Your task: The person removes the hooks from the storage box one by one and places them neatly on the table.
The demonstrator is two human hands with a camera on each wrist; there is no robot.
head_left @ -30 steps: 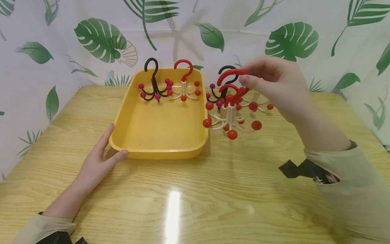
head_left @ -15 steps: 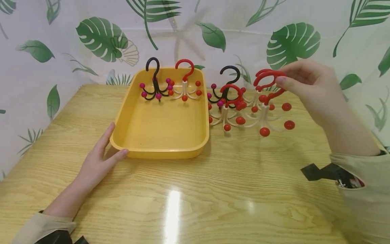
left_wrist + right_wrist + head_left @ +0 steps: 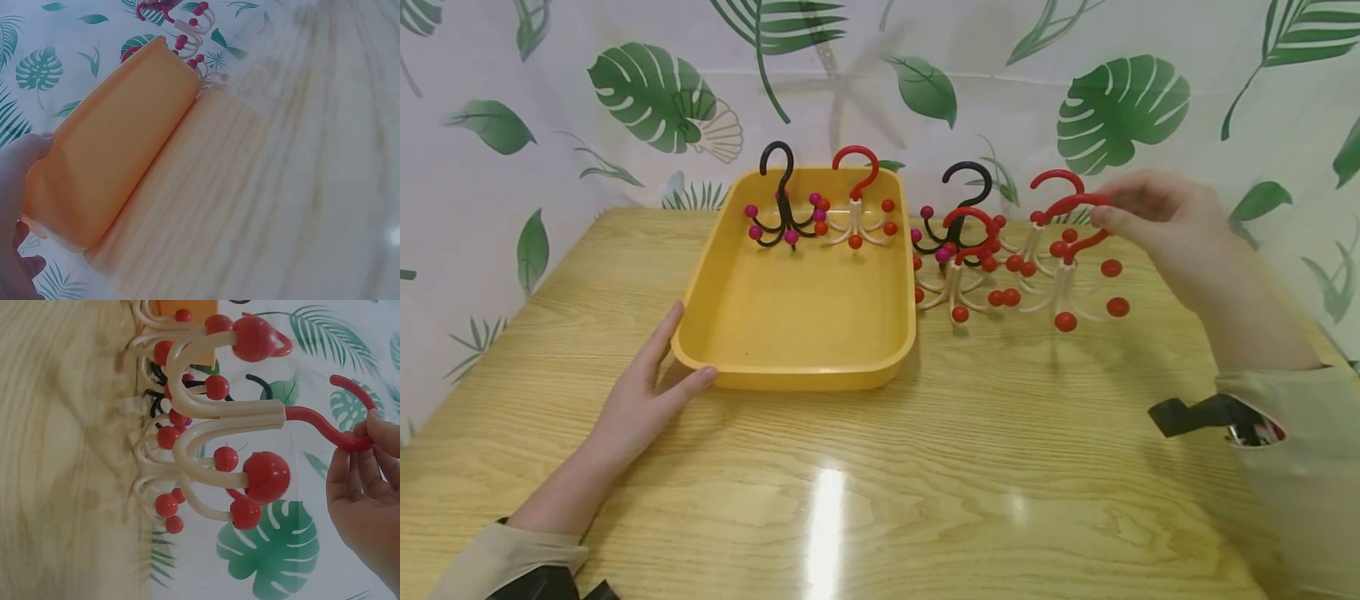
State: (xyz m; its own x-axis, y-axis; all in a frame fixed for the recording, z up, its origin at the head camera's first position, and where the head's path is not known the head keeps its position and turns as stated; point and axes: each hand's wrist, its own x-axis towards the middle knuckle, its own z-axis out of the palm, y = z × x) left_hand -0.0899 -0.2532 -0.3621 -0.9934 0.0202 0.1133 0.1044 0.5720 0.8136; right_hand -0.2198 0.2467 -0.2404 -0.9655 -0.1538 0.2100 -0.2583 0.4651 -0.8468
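Note:
My right hand (image 3: 1172, 229) pinches the red top hook of a multi-arm hanger (image 3: 1063, 287) between thumb and fingers. Its curved cream arms end in red balls and hang upright; in the right wrist view the hanger (image 3: 219, 419) appears slightly above the table. My left hand (image 3: 643, 392) touches the near left corner of a yellow tray (image 3: 812, 379), its thumb on the front side and its fingers along the left. Inside the tray's far end stand a black hanger (image 3: 783, 212) with magenta balls and a cream hanger (image 3: 854, 218) with a red hook.
Right of the tray stand a black hanger (image 3: 966, 187) and two red-hooked cream hangers, one in front (image 3: 957, 287) and one behind (image 3: 1032, 237), close together. The wooden table (image 3: 925, 483) meets a leaf-patterned backdrop (image 3: 1000, 92) at its far edge.
My right hand has carried the red-hooked hanger to the right, away from the tray, then lowered it a little. The left hand has stayed at the tray's corner.

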